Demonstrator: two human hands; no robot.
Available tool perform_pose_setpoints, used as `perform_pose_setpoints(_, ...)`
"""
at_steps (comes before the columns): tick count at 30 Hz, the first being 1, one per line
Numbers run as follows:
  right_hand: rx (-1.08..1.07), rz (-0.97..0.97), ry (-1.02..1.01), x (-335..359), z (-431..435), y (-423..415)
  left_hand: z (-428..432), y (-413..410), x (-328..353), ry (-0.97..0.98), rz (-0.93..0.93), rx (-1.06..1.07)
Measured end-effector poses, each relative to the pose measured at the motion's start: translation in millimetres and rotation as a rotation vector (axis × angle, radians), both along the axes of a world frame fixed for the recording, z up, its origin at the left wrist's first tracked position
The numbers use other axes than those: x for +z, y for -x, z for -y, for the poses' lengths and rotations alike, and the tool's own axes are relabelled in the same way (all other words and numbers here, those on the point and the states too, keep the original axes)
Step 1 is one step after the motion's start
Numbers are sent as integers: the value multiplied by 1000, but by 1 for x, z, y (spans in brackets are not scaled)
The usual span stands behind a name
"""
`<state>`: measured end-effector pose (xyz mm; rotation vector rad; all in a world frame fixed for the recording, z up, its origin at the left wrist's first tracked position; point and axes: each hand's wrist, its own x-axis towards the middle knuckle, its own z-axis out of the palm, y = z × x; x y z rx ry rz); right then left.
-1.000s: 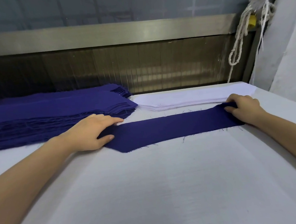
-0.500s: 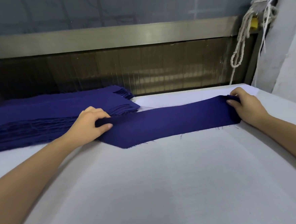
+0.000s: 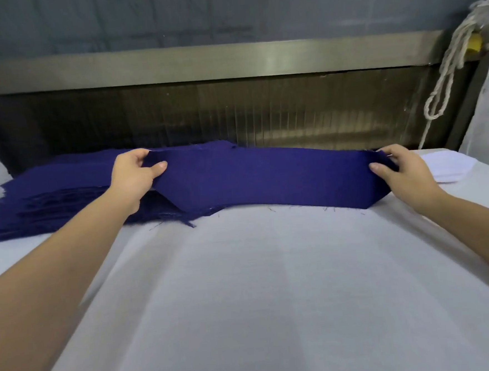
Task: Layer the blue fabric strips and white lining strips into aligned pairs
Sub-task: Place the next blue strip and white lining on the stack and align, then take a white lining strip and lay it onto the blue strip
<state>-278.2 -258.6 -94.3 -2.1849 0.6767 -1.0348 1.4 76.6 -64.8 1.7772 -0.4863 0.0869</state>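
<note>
You are pinching the ends of one blue strip [image 3: 266,178] with your left hand [image 3: 134,175] and right hand [image 3: 398,171], holding it raised over the white pile [image 3: 444,168]. Try lowering it evenly, matching ends and edges. The blue pile [image 3: 50,199] is lying at the left of the cloth-covered table [image 3: 260,300], and a rope [image 3: 446,64] is hanging by the wall.

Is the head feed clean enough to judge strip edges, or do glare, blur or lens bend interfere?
Head view: the lifted dark blue fabric strip is sharp, with loose threads visible; a glare patch sits on the brushed metal rail; the white lining stack looks pale and low-contrast; wide-angle stretch shows toward the corners.
</note>
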Motion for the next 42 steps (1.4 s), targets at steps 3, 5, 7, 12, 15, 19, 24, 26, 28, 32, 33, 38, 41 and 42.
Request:
perform_pose_setpoints(3, 70, 80, -187, 6, -16, -30, -15, -23, 6, -59, 27, 112)
perform_pose_setpoints(5, 123, 93, -258, 12, -28, -52, -29, -36, 10, -154, 103, 201)
perform_pose_setpoints(7, 166, 88, -305, 19, -40, -76, -46, -47, 13, -282, 206, 282)
perform_pose_setpoints(12, 263, 77, -387, 30, -68, -125, -84, -74, 18, -513, 298, 427)
perform_pose_setpoints(15, 312, 73, -452, 33, -82, -148, -100, -87, 18, -674, 378, 473)
perform_pose_setpoints(19, 335, 57, -499, 32, -96, -174, -113, -101, 17, -844, 444, 510)
perform_pose_setpoints(24, 297, 22, -517, 31, -101, -195, -123, -120, 11, -949, 431, 554)
perform_pose_setpoints(26, 295, -13, -477, 30, -101, -199, -128, -128, 10, -956, 433, 571)
perform_pose_setpoints(28, 306, -55, -436, 29, -102, -202, -134, -135, 9, -964, 430, 580)
perform_pose_setpoints(32, 335, -149, -363, 26, -103, -210, -141, -145, 8, -1006, 389, 564)
perform_pose_setpoints(33, 344, -167, -345, 24, -104, -211, -142, -146, 8, -1009, 375, 559)
perform_pose_setpoints(38, 323, -182, -215, 16, -102, -218, -141, -146, 10, -976, 377, 543)
perform_pose_setpoints(41, 272, -172, 7, 18, -101, -224, -138, -146, 16, -1048, 438, 589)
perform_pose_setpoints(42, 257, -187, 108, 20, -101, -227, -135, -145, 19, -1069, 461, 596)
